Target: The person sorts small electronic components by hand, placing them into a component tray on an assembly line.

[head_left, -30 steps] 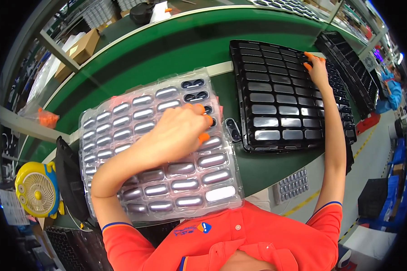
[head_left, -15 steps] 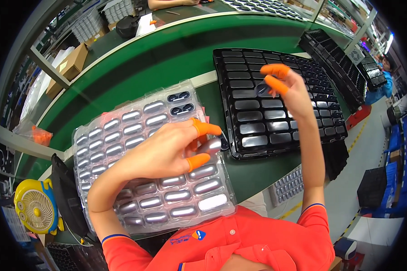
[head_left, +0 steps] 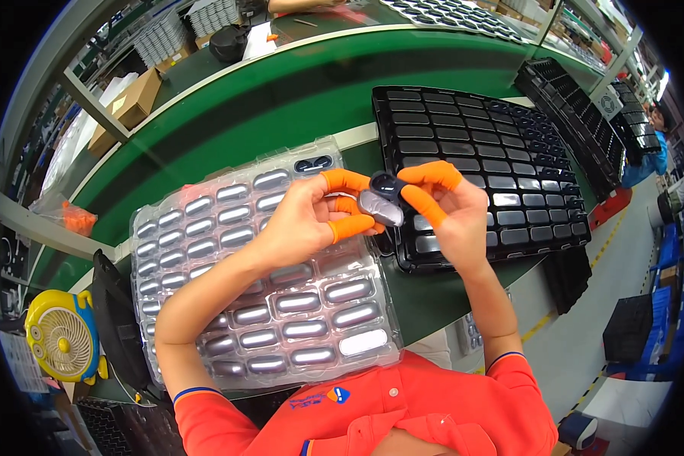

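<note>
Orange finger cots cover the thumb and fingertips of both my hands. My left hand (head_left: 300,220) is closed on a silvery oval shell (head_left: 381,208) above the right edge of a clear plastic tray (head_left: 342,263). Pinched in my right hand (head_left: 459,216) is a small black piece with round glossy faces (head_left: 387,185), touching the upper side of the shell. Rows of silvery shells (head_left: 305,329) fill much of the clear tray, and a dark double-lobed piece (head_left: 314,164) sits in its far right corner. Behind my right hand lies a black compartment tray (head_left: 425,131).
Dark pieces fill the black tray's right columns. More black trays (head_left: 574,114) lean at the far right. A yellow fan (head_left: 61,346) stands left, below a bag of orange cots (head_left: 77,219). Another person's arm (head_left: 304,6) rests across the green bench divider (head_left: 266,106).
My right hand has come left and down from over the black tray, bringing its black piece against the shell. My left hand has shifted slightly up and still holds the shell.
</note>
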Demonstrator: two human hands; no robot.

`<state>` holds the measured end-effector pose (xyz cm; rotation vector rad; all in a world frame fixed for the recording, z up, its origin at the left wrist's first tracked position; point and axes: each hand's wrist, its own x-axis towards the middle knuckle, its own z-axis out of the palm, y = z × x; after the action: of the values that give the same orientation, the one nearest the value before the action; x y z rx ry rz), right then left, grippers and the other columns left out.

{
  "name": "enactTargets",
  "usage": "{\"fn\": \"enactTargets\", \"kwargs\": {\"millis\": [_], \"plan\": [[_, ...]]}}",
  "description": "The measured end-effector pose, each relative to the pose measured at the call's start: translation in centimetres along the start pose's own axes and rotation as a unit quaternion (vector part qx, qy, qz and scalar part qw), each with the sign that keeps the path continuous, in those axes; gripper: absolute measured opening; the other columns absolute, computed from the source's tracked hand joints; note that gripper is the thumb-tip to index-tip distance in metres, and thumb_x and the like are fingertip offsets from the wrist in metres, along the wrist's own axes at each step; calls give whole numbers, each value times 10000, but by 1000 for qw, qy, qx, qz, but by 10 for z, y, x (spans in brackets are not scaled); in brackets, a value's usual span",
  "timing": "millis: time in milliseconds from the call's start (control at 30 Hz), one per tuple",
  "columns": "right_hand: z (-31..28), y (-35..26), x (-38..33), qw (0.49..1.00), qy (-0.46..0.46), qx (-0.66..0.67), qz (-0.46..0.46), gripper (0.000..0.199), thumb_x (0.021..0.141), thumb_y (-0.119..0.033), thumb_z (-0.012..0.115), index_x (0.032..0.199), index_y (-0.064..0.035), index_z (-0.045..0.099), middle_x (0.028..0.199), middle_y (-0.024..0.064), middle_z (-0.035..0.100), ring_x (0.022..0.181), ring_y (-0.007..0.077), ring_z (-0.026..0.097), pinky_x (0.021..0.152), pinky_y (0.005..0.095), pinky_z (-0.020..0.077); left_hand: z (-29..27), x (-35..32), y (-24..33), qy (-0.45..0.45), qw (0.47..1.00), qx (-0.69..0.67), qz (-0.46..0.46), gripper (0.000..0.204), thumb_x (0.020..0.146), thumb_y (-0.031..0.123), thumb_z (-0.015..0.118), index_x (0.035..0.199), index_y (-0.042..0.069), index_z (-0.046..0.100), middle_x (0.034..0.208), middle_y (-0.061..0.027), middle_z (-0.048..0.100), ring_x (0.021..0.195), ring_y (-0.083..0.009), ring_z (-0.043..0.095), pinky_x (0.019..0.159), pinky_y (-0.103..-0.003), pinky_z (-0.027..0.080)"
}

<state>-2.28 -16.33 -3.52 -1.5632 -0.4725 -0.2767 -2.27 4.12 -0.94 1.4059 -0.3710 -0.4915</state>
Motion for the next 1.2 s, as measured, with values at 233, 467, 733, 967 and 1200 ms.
{"fn": "enactTargets", "kwargs": {"millis": [233,467,733,967,1200], "plan": [[9,0,-13,986,38,-100,-128,210,707,101,661,904,31,646,846,66,573,738,126,541,662,218,448,7,-3,-7,-4,990,44,133,381,814,-64,579,1182,-43,478,1111,-143,562,963,-235,603,872,-353,501],[8,5,-18,991,24,-57,-117,230,682,88,688,899,18,655,863,74,563,741,152,535,656,228,447,5,-6,-12,-10,978,106,177,368,807,-76,584,1162,-47,496,1126,-147,556,1020,-232,572,900,-358,484],[15,-3,-18,975,51,-123,-181,204,740,-3,687,938,16,646,845,74,559,727,140,533,622,225,444,6,-3,-19,0,973,57,224,270,789,-92,595,1050,-49,538,1100,-153,551,1030,-235,562,909,-363,469],[12,1,-19,980,-35,-156,-119,274,796,-67,658,1050,26,616,822,79,566,621,105,526,516,201,424,6,-2,-23,13,963,90,255,241,790,-98,588,1018,-38,540,1079,-156,547,1026,-248,562,903,-369,465],[8,6,-19,976,10,-154,-155,290,758,-28,685,1039,17,630,841,88,572,644,122,557,520,210,442,3,-1,-12,9,992,6,128,322,785,-95,595,1091,-28,524,1131,-154,533,1034,-231,558,898,-351,479]]}}
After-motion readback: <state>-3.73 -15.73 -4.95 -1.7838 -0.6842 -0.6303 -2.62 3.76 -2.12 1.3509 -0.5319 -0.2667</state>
